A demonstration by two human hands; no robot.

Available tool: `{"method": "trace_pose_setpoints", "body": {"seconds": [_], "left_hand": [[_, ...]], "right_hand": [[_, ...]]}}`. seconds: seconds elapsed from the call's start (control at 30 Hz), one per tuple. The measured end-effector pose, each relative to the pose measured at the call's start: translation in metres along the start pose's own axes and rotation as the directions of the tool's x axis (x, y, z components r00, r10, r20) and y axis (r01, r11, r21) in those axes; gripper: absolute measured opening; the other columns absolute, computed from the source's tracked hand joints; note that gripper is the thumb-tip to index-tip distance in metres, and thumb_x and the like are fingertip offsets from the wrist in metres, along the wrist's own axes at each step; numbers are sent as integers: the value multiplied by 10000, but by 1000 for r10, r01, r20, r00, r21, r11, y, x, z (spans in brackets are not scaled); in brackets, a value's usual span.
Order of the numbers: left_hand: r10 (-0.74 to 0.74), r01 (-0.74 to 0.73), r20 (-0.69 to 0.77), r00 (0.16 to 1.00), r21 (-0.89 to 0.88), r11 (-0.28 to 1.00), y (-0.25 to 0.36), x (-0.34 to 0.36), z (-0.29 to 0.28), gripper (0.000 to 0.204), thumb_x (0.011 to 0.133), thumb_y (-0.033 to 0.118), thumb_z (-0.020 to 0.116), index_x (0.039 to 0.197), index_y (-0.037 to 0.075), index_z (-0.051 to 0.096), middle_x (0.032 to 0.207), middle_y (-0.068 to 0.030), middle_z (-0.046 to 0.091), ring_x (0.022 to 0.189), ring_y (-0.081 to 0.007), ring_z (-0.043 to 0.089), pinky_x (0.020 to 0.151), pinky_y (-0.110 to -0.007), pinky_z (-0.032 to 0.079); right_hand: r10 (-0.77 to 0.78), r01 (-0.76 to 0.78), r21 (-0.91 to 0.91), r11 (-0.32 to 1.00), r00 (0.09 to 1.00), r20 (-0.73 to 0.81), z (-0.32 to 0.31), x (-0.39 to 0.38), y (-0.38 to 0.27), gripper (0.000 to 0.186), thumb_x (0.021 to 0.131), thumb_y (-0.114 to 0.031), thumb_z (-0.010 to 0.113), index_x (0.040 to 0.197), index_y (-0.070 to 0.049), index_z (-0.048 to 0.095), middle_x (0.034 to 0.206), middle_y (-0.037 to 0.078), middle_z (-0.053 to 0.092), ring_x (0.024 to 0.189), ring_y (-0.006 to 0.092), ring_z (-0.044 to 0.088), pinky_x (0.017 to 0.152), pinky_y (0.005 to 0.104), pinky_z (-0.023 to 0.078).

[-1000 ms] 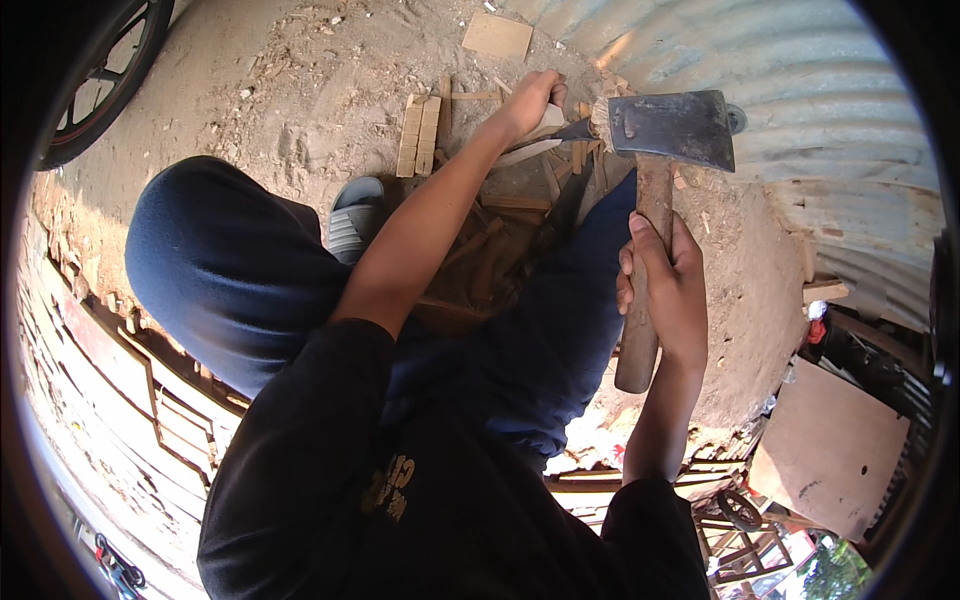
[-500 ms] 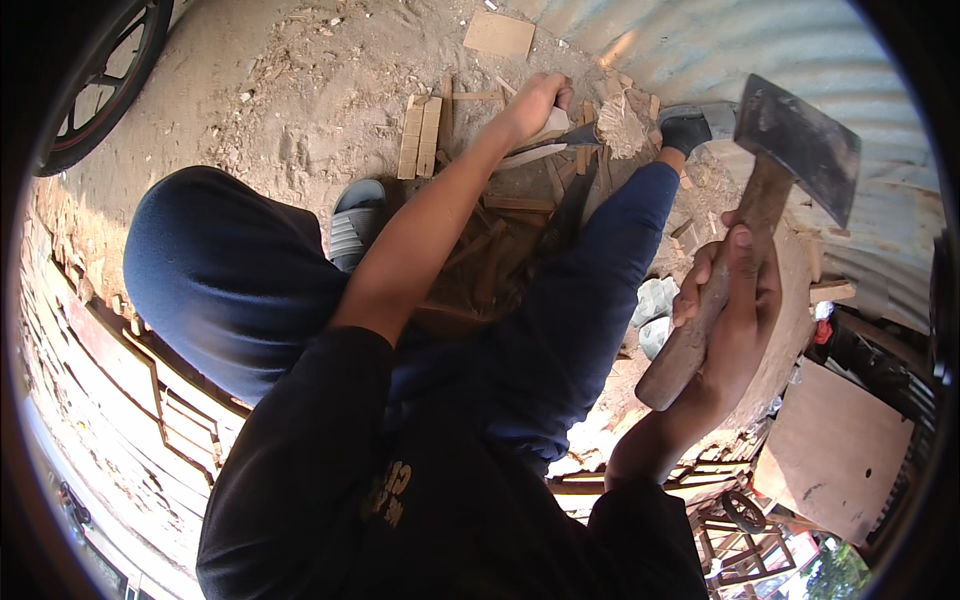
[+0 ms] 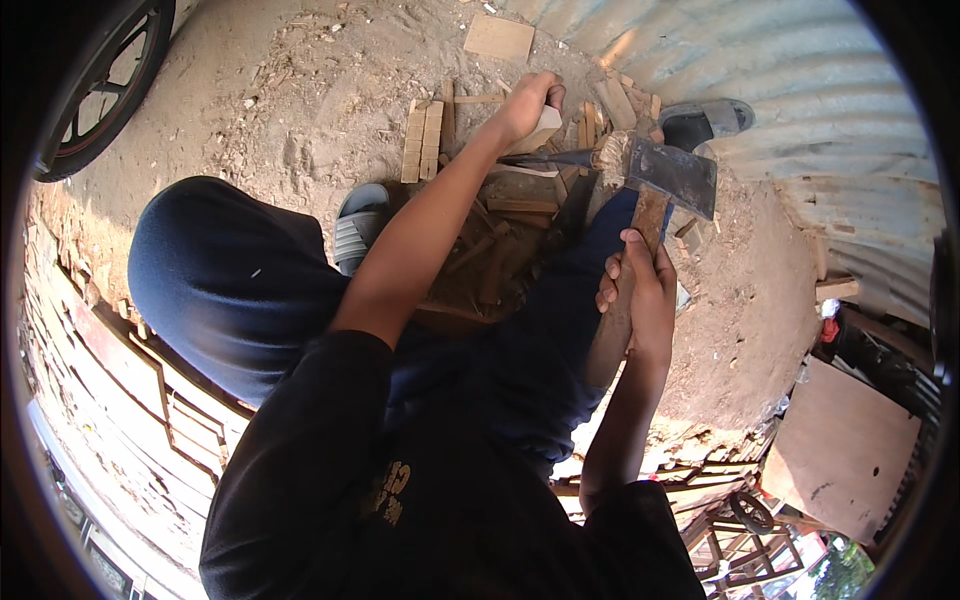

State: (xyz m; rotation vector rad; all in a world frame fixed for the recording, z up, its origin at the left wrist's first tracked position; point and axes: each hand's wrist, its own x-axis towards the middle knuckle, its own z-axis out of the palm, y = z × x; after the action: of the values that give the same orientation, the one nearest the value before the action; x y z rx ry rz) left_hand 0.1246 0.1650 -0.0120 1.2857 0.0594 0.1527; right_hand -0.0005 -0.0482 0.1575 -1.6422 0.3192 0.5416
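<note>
My left hand (image 3: 530,108) is closed on a small pale wooden block (image 3: 546,128). Just below it, a dark metal chisel-like tool (image 3: 565,158) lies crosswise, its wooden end (image 3: 614,158) frayed and splayed. From the right, my right hand (image 3: 645,285) grips the wooden handle of an axe (image 3: 680,178). The axe's dark, broad head is at the frayed end, blunt side toward it; they appear to touch. What supports the chisel-like tool is hidden.
Wood offcuts (image 3: 520,207) lie between my legs, with cut blocks (image 3: 422,140) to the left. Grey slide sandals (image 3: 360,228) show near my feet. Corrugated metal sheeting (image 3: 830,130) rises at right. A wheel (image 3: 110,85) stands far left; a board (image 3: 845,445) leans lower right.
My right hand has swung the axe left and inward from a raised place at the right, bringing its head to the frayed end. My left hand has barely moved.
</note>
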Motion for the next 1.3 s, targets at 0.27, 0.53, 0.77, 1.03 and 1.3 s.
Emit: {"method": "trace_pose_setpoints", "body": {"seconds": [0.27,0.53,0.77,1.03,1.3], "left_hand": [[-49,50,29,998,-53,997,2,4,-2,484,927,412,339,581,82,408,580,-15,425,585,-132,425,598,-268,343],[-9,9,15,1000,-26,1000,-3,4,9,486,927,399,345,597,60,453,593,-26,453,592,-137,447,600,-272,354],[-3,2,-106,994,-12,1000,-11,3,1,489,930,392,341,618,39,473,609,-40,483,594,-158,467,594,-292,366],[160,-100,-313,936,201,975,8,-12,19,504,920,378,370,640,-21,496,591,-88,499,577,-189,456,599,-345,372],[164,-94,-339,926,216,972,8,-17,21,511,917,375,350,639,-34,483,605,-105,494,609,-208,485,634,-363,381]], "right_hand": [[158,-150,421,895,987,16,-42,106,67,200,915,-198,579,969,-59,444,694,64,486,537,152,491,473,312,454],[380,-403,137,905,910,165,-30,204,137,204,912,-184,589,931,-20,469,698,86,522,551,184,546,490,336,499],[282,-275,-75,958,954,104,-4,222,156,268,923,-274,585,940,-13,529,737,95,583,594,205,584,558,356,523],[56,-11,-479,878,995,80,4,175,119,616,913,-469,568,1213,69,546,1040,146,628,930,212,612,738,344,517],[-464,458,-290,840,884,51,44,122,82,234,871,-157,641,999,35,682,827,118,693,615,121,619,594,261,495]]}}
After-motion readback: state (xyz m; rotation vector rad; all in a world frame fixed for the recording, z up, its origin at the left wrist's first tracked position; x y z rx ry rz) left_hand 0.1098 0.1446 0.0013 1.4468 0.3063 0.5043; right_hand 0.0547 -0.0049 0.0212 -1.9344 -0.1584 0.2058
